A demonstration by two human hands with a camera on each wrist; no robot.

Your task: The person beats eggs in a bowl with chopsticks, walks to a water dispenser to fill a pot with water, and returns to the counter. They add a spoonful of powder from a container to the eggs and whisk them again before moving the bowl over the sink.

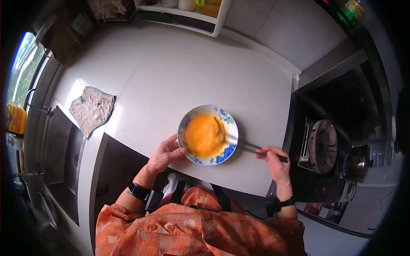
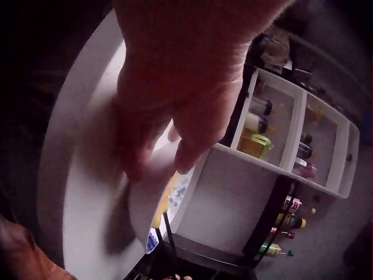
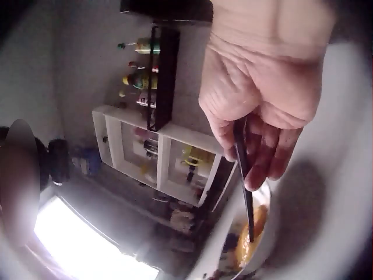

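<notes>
A white bowl [image 1: 232, 127] with blue flowers and green leaves inside stands on the counter near its front edge. It contains beaten egg [image 1: 198, 135], orange-yellow and wet. My left hand [image 1: 164, 154] holds the bowl by its left side, thumb at the rim, fingers against the outer wall; the left wrist view shows this grip [image 2: 175, 128] from behind. My right hand [image 1: 276, 163] grips dark chopsticks [image 1: 249, 146] to the right of the bowl. Their tips are blurred in the egg. In the right wrist view, the fingers curl round the chopsticks [image 3: 243, 169], which slope down into the bowl.
A crumpled beige cloth [image 1: 92, 110] with a green edge lies on the counter [image 1: 171, 68] at left, beside the sink [image 1: 64, 153]. At right is a gas burner [image 1: 323, 146], with a pot [image 1: 357, 163] close by. A white shelf [image 1: 218, 19] stands at the back.
</notes>
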